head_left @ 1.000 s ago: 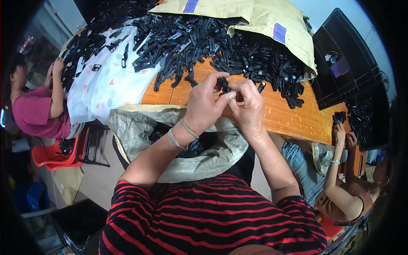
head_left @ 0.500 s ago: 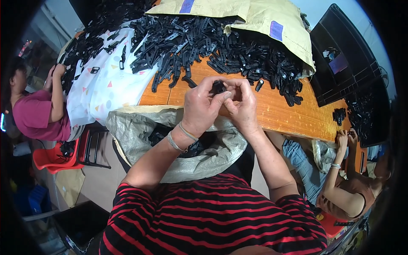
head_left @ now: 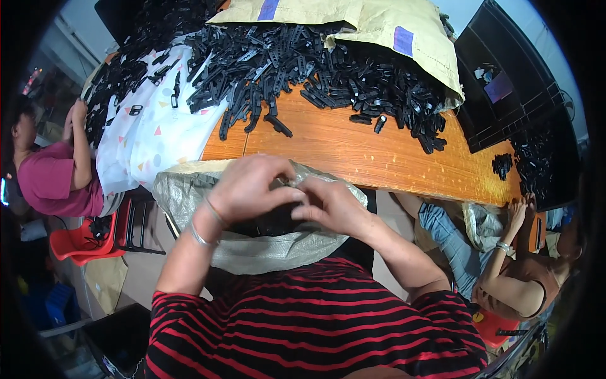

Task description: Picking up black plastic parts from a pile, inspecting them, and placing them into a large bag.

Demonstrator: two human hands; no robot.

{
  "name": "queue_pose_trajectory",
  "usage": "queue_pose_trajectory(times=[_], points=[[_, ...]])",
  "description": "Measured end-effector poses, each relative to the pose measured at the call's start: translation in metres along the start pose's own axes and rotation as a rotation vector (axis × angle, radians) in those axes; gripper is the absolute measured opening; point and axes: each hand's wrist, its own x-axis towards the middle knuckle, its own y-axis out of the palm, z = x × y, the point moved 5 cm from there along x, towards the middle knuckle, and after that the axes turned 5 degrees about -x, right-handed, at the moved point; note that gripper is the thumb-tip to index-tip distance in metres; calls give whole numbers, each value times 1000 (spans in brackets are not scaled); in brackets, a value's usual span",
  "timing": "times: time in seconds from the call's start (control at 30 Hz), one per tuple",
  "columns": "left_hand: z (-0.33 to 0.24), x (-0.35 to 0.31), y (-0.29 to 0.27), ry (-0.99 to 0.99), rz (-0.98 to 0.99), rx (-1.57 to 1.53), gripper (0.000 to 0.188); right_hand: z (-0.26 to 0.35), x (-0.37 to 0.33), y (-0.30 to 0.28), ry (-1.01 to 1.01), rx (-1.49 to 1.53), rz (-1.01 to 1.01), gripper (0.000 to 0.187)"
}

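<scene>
My left hand [head_left: 249,189] and my right hand [head_left: 334,205] are low over the mouth of a woven grey sack [head_left: 271,252] in front of my lap. Their fingertips nearly meet, slightly blurred by motion. The thumb and fingers of each hand are curved but apart, and I see no part between them. Inside the sack lie dark pieces, mostly hidden by my hands. Beyond it, a large heap of small black plastic parts [head_left: 265,63] covers the far side of the wooden table [head_left: 297,139]. A few loose parts lie at its near edge.
Paper sacks [head_left: 404,69] rest over the heap. A patterned white sheet [head_left: 151,139] lies at the left and a black bin [head_left: 499,82] at the right. One person [head_left: 60,164] sits left, another [head_left: 524,278] right. A red chair [head_left: 82,240] stands at lower left.
My hands have come down and toward me, from above the table edge to the sack mouth. The small black part seen between my fingers earlier no longer shows there.
</scene>
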Motion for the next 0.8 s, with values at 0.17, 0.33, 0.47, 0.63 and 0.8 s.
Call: queue_pose_trajectory(times=[0.17, 0.33, 0.47, 0.63, 0.8], points=[[38, 57, -5, -119, -49, -44, 22, -24, 0, -48, 30, 6, -255, 20], [77, 125, 25, 226, -368, 309, 15, -65, 24, -104, 101, -623, -570, 20], [84, 144, 41, 206, -289, 402, 24, -96, 48, -105, 137, -824, -405, 22], [87, 143, 40, 161, -260, 419, 21, -104, 49, -108, 126, -851, -297, 22], [81, 132, 34, 121, -261, 426, 21, -90, 36, -113, 53, -460, -397, 19]])
